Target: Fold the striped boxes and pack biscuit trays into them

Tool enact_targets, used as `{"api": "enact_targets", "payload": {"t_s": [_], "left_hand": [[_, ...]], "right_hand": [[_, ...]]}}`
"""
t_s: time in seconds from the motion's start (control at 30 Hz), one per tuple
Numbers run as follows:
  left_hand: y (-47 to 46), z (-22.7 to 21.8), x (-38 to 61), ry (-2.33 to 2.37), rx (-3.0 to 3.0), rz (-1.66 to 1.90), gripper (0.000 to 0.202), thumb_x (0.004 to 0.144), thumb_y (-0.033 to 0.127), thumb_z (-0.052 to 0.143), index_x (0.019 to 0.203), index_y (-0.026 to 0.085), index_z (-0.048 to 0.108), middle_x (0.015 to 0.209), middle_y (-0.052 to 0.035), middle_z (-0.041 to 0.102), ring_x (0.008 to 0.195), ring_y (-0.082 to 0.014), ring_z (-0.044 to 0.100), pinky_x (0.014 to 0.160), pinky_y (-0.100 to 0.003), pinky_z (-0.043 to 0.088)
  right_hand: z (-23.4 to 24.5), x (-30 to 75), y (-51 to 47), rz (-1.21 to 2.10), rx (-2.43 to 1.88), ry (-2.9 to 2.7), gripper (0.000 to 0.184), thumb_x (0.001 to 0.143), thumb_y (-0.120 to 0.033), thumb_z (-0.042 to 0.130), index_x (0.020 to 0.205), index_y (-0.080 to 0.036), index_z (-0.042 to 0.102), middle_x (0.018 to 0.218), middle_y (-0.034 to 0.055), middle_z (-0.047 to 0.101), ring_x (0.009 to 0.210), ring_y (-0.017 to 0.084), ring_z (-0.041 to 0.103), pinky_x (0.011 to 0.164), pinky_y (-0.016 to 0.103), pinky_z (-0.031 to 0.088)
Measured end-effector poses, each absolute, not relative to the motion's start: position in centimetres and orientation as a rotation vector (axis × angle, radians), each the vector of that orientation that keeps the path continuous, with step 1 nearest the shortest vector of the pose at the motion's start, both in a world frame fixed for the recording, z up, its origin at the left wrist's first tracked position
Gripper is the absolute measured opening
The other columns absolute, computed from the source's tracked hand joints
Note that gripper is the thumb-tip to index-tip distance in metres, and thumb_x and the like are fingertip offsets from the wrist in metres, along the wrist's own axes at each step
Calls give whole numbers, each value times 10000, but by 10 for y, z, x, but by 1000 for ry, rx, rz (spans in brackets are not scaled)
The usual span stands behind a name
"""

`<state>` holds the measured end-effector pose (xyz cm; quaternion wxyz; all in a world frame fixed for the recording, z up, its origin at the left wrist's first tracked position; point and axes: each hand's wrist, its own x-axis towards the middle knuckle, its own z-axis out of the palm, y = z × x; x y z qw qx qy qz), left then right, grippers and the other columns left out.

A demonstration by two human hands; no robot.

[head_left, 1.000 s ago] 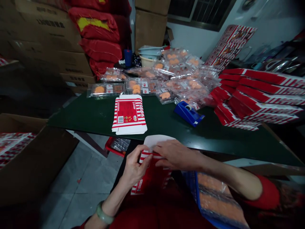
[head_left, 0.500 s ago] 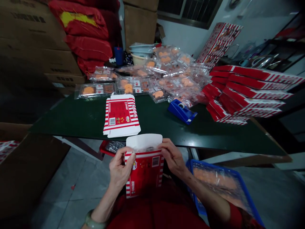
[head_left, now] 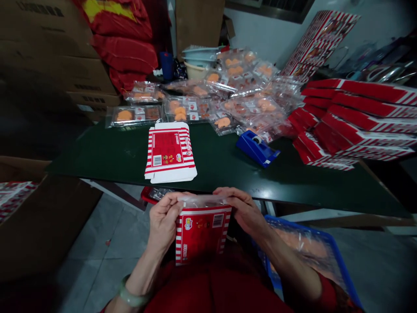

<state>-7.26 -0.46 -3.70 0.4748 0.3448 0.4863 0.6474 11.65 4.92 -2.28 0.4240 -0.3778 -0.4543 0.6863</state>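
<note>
A red box with white stripes [head_left: 202,234] stands upright before my body, below the table's front edge. My left hand [head_left: 165,219] pinches the top left corner of it, thumb in front. At the top right corner my right hand [head_left: 246,211] grips the white flap, which is bent over the box's mouth and seen nearly edge-on. Something clear and shiny shows in the narrow gap under the flap. Flat red-and-white cartons [head_left: 171,150] lie stacked on the green table [head_left: 218,163], beyond my hands.
A blue tape dispenser [head_left: 257,148] sits right of the flat cartons. Clear packs with orange pieces [head_left: 185,108] are heaped behind. Filled-out striped boxes [head_left: 355,121] are piled at right. A blue crate [head_left: 339,248] stands low right; brown cartons [head_left: 81,65] rise at left.
The box's raised white flap has been folded down toward me over the opening. My right hand's fingers have moved inward along the flap. The view has shifted slightly.
</note>
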Motion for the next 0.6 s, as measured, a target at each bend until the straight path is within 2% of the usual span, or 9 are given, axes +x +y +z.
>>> {"api": "enact_targets", "payload": {"t_s": [0.03,0.1,0.17,0.23,0.3,0.37,0.43,0.5,0.6], "left_hand": [[-4,-38,-73,1170,887,1593,59,746,192,598,780,155,629,848,-50,705,768,-189,663,705,-304,523],[-3,-42,-74,1121,961,1681,57,730,163,591,708,151,643,826,-52,710,802,-212,668,748,-342,524],[-4,-46,-73,1039,1009,1760,93,748,193,584,728,149,664,821,-63,714,806,-228,671,755,-372,524],[-4,-46,-71,980,1053,1805,197,804,287,546,754,143,671,842,-87,711,813,-244,670,738,-392,527],[-3,-42,-70,1044,1136,1787,241,827,332,542,720,144,647,834,-88,698,782,-229,668,702,-368,527],[1,-33,-71,1214,1274,1687,187,792,288,617,666,151,605,823,-70,684,743,-186,654,654,-296,511],[5,-22,-75,1327,1441,1490,116,759,236,661,697,152,609,849,-68,691,739,-163,647,623,-248,493],[10,-11,-82,1311,1611,1249,111,778,249,637,826,150,653,860,-70,708,730,-161,650,617,-239,494],[15,-3,-93,1232,1782,1001,203,812,250,595,972,160,682,834,-53,722,706,-154,658,633,-237,504]], "right_hand": [[-27,117,48,1666,-928,-1151,141,711,-163,582,697,-211,713,868,14,677,827,153,594,725,255,443],[-34,121,46,1604,-878,-1215,193,748,-156,548,676,-215,718,911,24,681,873,159,595,751,264,441],[-37,129,45,1623,-805,-1309,217,792,-191,526,764,-223,738,980,42,686,931,183,600,798,303,444],[-36,137,47,1697,-712,-1415,235,828,-270,520,885,-216,742,1099,71,670,1052,226,578,893,363,423],[-31,143,51,1752,-686,-1489,255,839,-348,541,929,-202,729,1148,86,653,1090,239,569,926,385,413],[-24,145,54,1755,-790,-1503,196,799,-369,625,853,-195,698,1089,75,669,991,207,614,853,351,460],[-16,143,59,1755,-932,-1499,172,730,-332,712,790,-192,633,996,48,685,848,164,641,732,295,495],[-10,142,62,1728,-1022,-1580,230,690,-289,745,850,-199,607,960,37,691,797,150,642,678,268,501],[-2,140,65,1582,-1078,-1858,267,709,-273,723,953,-196,647,923,36,703,786,151,634,686,263,494]]}}
